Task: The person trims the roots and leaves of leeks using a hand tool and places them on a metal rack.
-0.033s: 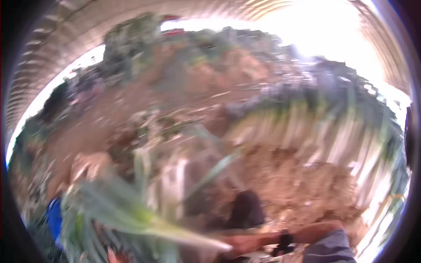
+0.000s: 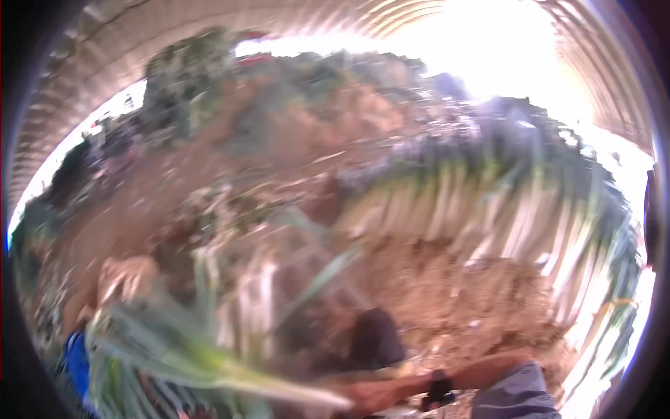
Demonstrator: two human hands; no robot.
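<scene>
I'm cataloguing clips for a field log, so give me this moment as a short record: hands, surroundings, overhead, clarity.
Right hand: at the white end of a long green-leaved stalk; grip too blurred to tell
Right wrist: black band
Left hand: mostly hidden at the lower edge; grip unclear
Right side: row of white-stemmed green plants
Ground: brown soil
Lower left: blue item, kind unclear
Overhead: ribbed, arched roof
Clarity: heavy blur

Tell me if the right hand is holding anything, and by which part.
I can't tell for sure: the white end of the leek overlaps the right hand, but blur hides any grip.
</scene>
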